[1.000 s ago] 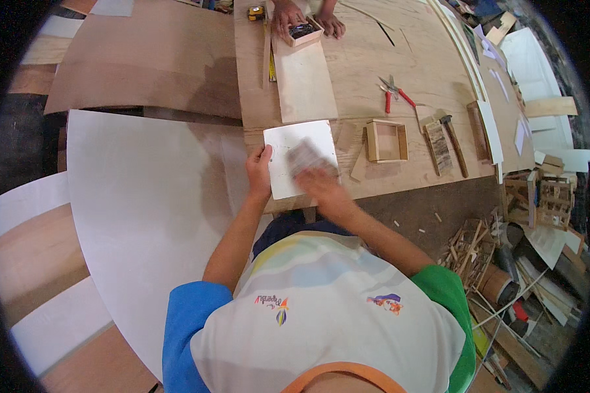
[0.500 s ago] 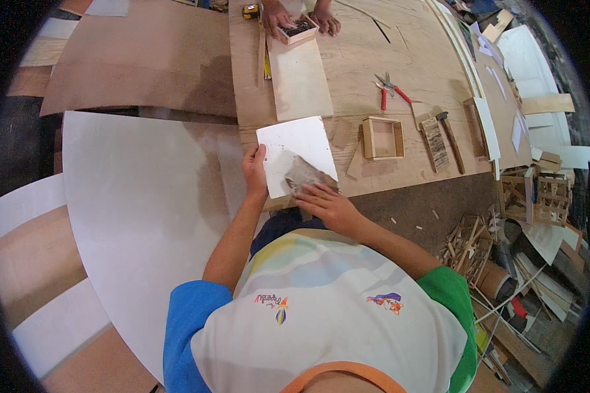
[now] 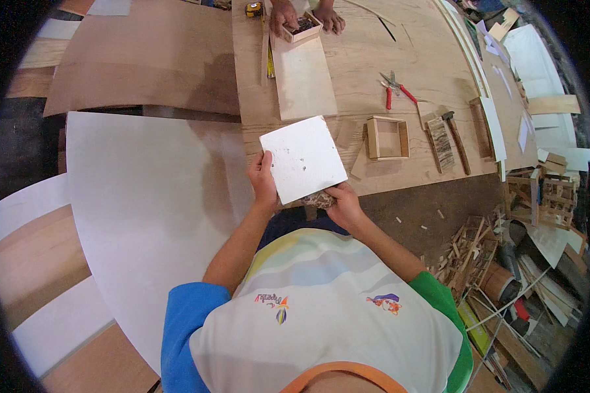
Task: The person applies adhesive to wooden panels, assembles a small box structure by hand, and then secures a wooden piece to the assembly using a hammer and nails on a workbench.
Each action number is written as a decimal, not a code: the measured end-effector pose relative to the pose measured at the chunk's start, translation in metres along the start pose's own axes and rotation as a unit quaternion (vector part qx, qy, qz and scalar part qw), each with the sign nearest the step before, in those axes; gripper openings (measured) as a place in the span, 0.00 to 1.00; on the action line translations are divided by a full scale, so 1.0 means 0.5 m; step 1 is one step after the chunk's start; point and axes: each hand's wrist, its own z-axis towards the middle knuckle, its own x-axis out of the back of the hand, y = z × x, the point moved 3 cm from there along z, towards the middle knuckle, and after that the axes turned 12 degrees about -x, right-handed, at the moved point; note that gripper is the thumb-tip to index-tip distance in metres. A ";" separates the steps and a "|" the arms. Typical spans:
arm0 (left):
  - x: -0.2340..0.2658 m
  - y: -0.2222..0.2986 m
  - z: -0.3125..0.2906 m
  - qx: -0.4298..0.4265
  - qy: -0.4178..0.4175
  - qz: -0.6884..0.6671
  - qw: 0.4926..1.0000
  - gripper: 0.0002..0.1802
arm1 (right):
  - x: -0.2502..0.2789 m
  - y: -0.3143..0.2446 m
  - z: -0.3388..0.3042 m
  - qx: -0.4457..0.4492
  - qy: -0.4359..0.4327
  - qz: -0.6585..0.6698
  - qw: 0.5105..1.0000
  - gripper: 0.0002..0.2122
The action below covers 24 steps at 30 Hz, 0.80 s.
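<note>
A white square board (image 3: pixel 306 154) with a few small dark spots is held tilted in front of me, over the table's near edge. My left hand (image 3: pixel 263 178) grips its left edge, with the thumb on the white face. At the lower right corner my right hand (image 3: pixel 345 203) is closed on the board, fingers mostly hidden beneath it. A crumpled, mottled grey-brown rag (image 3: pixel 318 200) shows under the board's lower edge, against my right hand; most of it is hidden.
Across the wooden table (image 3: pixel 367 65), another person's hands (image 3: pixel 285 18) are at a small box (image 3: pixel 303 29) of dark bits. To the right lie an open wooden frame (image 3: pixel 387 138), red-handled pliers (image 3: pixel 398 88) and a hammer (image 3: pixel 457 141). Scrap wood (image 3: pixel 469 252) is heaped below right.
My right hand has moved off the board's face to its lower right corner, and the rag has gone from the face to beneath the edge. Dark spots now show uncovered.
</note>
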 end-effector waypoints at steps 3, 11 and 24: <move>-0.010 0.003 -0.002 0.018 0.041 -0.051 0.998 0.13 | 0.005 0.032 0.041 -0.032 -0.049 0.035 0.998 0.19; -0.017 0.018 -0.026 -0.019 0.030 -0.008 0.999 0.11 | 0.003 0.037 0.121 -0.067 -0.166 0.059 0.982 0.23; -0.010 -0.028 -0.023 0.013 0.008 -0.039 0.999 0.12 | 0.161 -0.005 -0.052 -0.082 -0.122 -0.006 0.989 0.20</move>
